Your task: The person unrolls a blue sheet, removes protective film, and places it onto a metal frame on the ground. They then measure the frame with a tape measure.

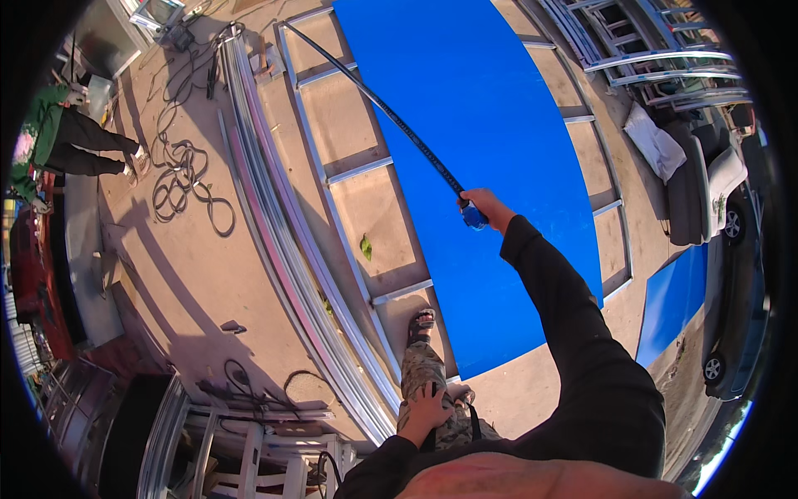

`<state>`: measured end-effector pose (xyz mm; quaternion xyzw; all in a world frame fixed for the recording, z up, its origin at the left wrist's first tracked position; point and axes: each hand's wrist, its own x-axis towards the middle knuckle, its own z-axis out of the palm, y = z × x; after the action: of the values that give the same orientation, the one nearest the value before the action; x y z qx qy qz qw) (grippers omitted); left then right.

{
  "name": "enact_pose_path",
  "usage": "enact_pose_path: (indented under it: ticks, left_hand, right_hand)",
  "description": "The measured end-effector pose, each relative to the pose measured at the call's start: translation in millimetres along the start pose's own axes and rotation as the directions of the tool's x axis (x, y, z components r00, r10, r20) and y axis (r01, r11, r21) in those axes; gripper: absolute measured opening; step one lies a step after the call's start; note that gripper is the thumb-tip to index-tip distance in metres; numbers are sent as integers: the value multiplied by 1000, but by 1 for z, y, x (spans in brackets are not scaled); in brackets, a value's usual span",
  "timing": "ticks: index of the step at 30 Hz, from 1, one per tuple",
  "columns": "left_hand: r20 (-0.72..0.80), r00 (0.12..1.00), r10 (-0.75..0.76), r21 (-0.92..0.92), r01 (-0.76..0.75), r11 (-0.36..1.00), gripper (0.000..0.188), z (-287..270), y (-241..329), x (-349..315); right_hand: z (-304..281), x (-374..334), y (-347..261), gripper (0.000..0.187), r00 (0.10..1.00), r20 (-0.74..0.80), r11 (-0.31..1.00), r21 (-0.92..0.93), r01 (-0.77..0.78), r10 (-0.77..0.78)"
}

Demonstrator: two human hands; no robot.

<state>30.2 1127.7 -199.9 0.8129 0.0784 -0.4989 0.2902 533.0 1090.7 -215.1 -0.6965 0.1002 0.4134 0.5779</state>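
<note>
My right hand (492, 208) is wrapped round a blue tape measure (475, 218). Its dark blade (403, 125) runs out over a large blue sheet (490, 150) toward the far left corner of a metal frame (312, 141). The sheet lies flat across this frame, whose side rails and crossbars show along both its edges. On my knee, over camouflage trousers (420, 366), rests my left hand (428, 407) with its fingers spread and nothing in it.
Long metal profiles (274, 200) lie left of the frame. Beyond them are a looped cable (187, 179) and a standing person (83, 141). Metal frames (657, 62) are stacked far right, near a white sack (654, 141) and a parked car (736, 316). A smaller blue sheet (675, 295) lies right.
</note>
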Motion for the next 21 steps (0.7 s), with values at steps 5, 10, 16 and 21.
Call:
enact_pose_path:
  ticks: [5, 10, 16, 21]
  left_hand:
    - [36, 999, -8, -21, 9, 1000, 73, -1, 0, 6]
    - [65, 998, -22, -31, 24, 999, 73, -6, 2, 8]
    - [51, 999, -19, -41, 21, 999, 74, -6, 2, 7]
    - [46, 999, -20, -40, 22, 999, 74, -4, 1, 8]
  right_hand:
    - [4, 10, -7, 24, 1000, -10, 999, -39, 10, -10]
    - [7, 10, -8, 24, 999, -4, 999, -34, 35, -35]
    - [3, 12, 0, 25, 1000, 14, 1000, -2, -15, 15]
    - [-3, 9, 4, 26, 999, 37, 999, -39, -25, 26]
